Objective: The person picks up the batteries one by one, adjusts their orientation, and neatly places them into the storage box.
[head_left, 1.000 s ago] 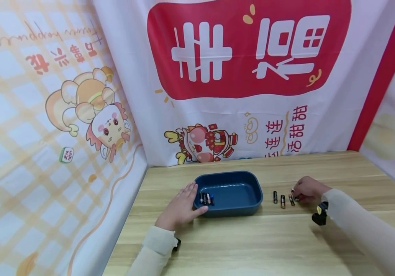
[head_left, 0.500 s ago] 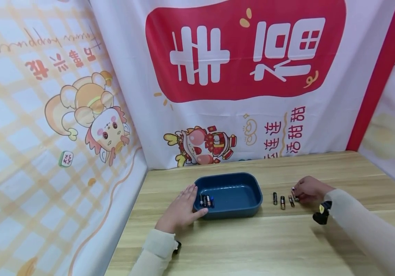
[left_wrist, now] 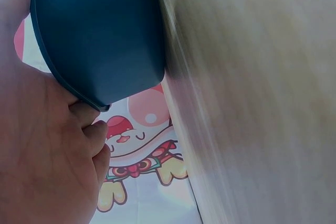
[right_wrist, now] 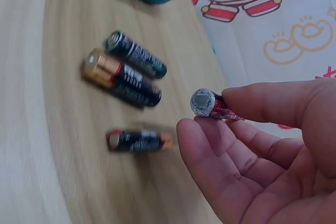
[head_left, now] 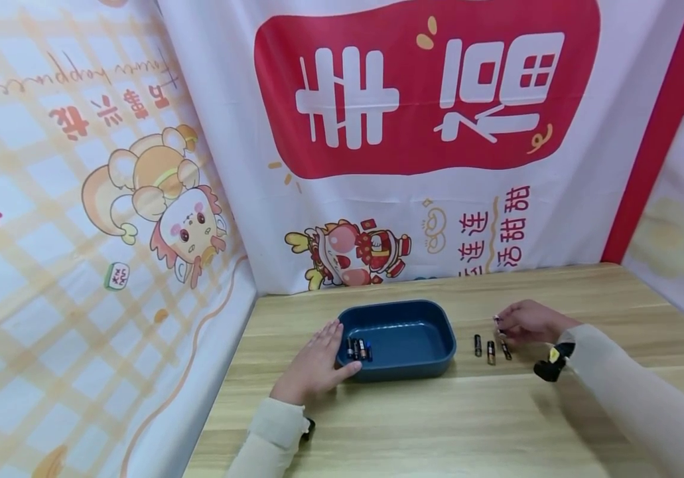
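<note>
A dark blue rectangular tray [head_left: 401, 372] stands on the wooden table. My left hand [head_left: 314, 362] rests on its left end, thumb at the front rim and the extended fingers along the side. Inside, at that end, several batteries [head_left: 361, 350] lie side by side. To the tray's right, my right hand [head_left: 533, 320] pinches a red and black battery [right_wrist: 218, 106] between thumb and fingertips, its silver end facing the wrist camera. Three batteries lie near that hand: a dark one [right_wrist: 135, 55], a larger copper-and-black one [right_wrist: 123, 80] and a small black-and-copper one [right_wrist: 139, 141].
The wooden table [head_left: 413, 431] ends at the back against a printed cloth [head_left: 556, 219]. Another patterned cloth [head_left: 79, 299] hangs along the left side. Black wrist cameras sit on both wrists, the right one [head_left: 550, 364] close over the table.
My right hand has lifted the battery off the table and moved it slightly left and away from me. The left hand stays on the tray.
</note>
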Motion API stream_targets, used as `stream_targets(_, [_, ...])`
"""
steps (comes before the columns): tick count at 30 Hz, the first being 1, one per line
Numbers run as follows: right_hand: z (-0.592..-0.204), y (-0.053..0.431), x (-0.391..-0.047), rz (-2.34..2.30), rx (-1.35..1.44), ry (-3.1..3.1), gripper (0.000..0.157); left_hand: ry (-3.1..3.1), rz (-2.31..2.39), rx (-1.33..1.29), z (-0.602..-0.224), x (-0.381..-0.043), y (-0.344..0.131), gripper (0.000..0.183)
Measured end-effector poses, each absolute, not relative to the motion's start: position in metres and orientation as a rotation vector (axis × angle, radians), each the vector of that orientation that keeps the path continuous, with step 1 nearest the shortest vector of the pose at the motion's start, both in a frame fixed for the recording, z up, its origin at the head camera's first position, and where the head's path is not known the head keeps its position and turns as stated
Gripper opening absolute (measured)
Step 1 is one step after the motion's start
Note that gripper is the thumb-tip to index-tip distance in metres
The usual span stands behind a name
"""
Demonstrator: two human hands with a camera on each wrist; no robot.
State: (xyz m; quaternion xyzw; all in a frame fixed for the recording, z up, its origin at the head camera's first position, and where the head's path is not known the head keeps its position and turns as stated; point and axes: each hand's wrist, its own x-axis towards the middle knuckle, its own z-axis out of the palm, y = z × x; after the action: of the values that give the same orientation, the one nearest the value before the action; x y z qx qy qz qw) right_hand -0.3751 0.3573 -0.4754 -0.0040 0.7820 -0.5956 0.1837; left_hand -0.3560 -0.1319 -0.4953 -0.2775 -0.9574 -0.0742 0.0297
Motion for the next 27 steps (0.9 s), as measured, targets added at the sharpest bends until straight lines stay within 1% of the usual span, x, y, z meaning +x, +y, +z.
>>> stream_targets(7, [-0.465,0.342,-0.386,-1.757,-0.035,2.135,0.035,-2.947,-0.239,-0.857,-0.496,-0.358,-0.133,0.096])
stream_targets(11, [-0.461,0.332,-0.391,-1.781,-0.032,2.108,0.033,-2.948,-0.227,-0.865,-0.496,-0.359,-0.134,0.097])
stream_targets(18, [-0.450,0.304,-0.399,-1.807,-0.077,2.050,0.035,-2.952,-0.219,-0.862,-0.495,-0.360,-0.135,0.100])
stream_targets(21, [-0.446,0.292,-0.403,-1.817,-0.069,2.038,0.031,-2.952,-0.221,-0.862,-0.494,-0.360,-0.136,0.100])
stream_targets(27, [-0.443,0.271,-0.406,-1.802,-0.102,2.036,0.036,-2.953,-0.242,-0.874,-0.494,-0.358,-0.135,0.096])
